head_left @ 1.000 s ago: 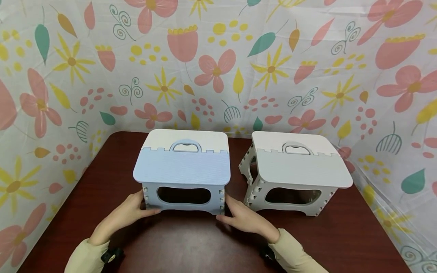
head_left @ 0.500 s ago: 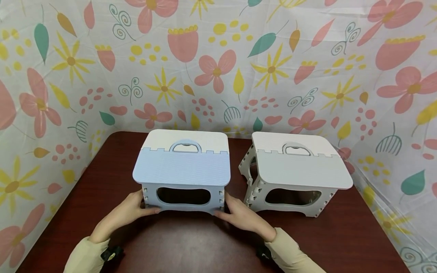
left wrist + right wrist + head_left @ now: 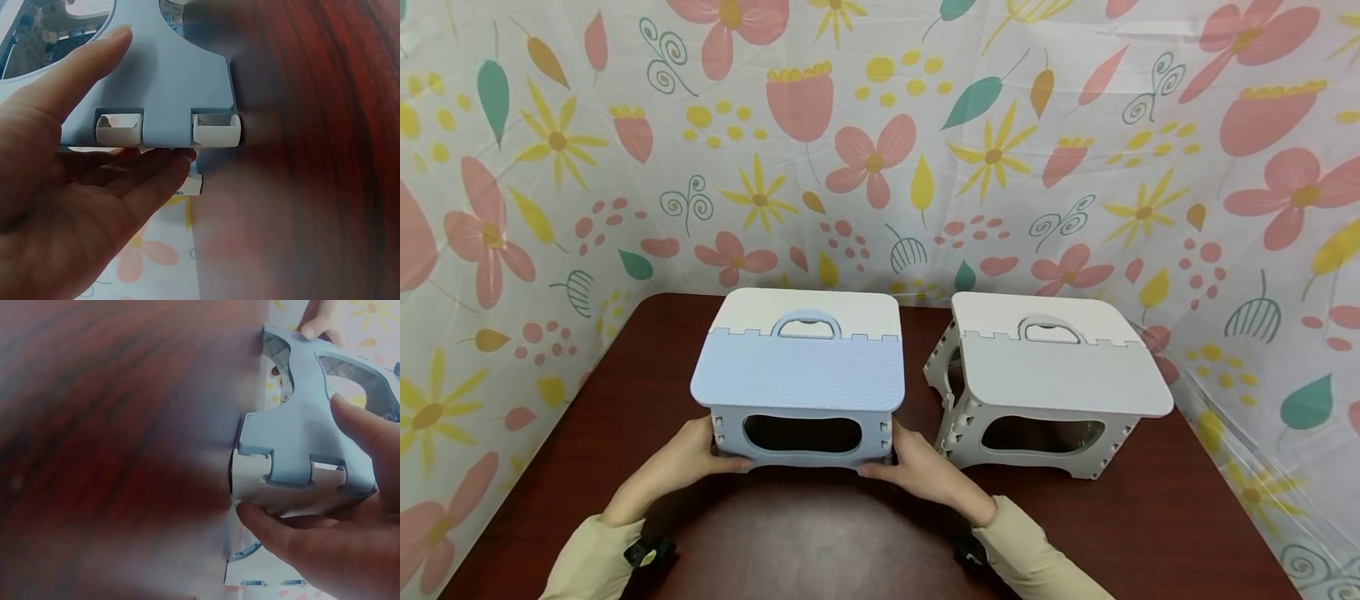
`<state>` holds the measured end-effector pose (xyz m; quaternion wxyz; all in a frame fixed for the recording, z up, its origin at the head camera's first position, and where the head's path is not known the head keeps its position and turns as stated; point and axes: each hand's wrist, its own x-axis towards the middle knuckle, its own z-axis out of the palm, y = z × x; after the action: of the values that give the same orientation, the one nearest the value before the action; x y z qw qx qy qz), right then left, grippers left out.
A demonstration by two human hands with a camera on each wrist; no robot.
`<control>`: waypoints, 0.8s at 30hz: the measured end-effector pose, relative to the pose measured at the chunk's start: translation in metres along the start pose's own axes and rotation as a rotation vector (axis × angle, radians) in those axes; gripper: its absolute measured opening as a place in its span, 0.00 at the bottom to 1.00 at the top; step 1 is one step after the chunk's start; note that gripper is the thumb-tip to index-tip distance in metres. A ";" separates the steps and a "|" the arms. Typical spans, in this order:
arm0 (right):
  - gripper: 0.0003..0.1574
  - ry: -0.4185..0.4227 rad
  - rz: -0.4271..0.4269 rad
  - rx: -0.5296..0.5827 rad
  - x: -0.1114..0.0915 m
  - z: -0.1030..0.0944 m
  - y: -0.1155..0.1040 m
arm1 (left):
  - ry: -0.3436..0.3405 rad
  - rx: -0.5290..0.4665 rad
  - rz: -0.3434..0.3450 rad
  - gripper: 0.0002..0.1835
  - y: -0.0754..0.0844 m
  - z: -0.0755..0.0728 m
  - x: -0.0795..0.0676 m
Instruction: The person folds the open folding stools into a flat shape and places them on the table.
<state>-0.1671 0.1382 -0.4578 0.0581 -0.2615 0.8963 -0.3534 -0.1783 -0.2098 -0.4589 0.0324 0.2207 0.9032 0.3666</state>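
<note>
"On the dark table point(image 3: 820, 533), where is the thing being handled?"

"A blue-and-white folding stool point(image 3: 797, 371) stands left of the grey-and-white stool point(image 3: 1056, 371), opened out, front facing the person. Its feet look to be on the wood, though I can't tell whether they bear full weight."

"And the hands?"

"Both grip it low, at the front corners. The left hand point(image 3: 681, 458) has its thumb point(image 3: 100, 53) against the front panel point(image 3: 805, 458) and its fingers point(image 3: 140, 187) around the side. The right hand point(image 3: 928, 475) mirrors it: thumb point(image 3: 359, 419) on the panel, fingers point(image 3: 281, 537) along the side."

"Is that a good hold for steadying it, if that's the step?"

"I'd judge so. The grips are matched in height, so even pressure should hold the stool square. More squeeze on one side could skew it."

"Anything to watch?"

"The hinge gaps point(image 3: 119, 128) beside the fingers. Fingertips are best kept out of those, in case a side folds. Then the grey stool: the right hand lies in the space just beside it, so any shift wants small movements, both arms together."

"And pressure on the thumbs?"

"Flat and light; the panel looks thin."
</note>
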 end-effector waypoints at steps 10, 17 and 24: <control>0.38 0.005 0.017 0.017 0.002 0.000 -0.002 | -0.013 -0.020 -0.023 0.32 0.002 0.000 0.002; 0.35 -0.001 0.000 0.016 0.001 0.000 -0.001 | -0.027 -0.028 -0.004 0.31 0.003 0.001 0.002; 0.33 0.016 -0.014 0.001 0.002 0.001 0.000 | -0.025 -0.014 -0.012 0.33 0.002 0.001 0.003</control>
<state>-0.1683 0.1369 -0.4586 0.0487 -0.2647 0.8948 -0.3563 -0.1803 -0.2064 -0.4579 0.0475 0.2196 0.9014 0.3702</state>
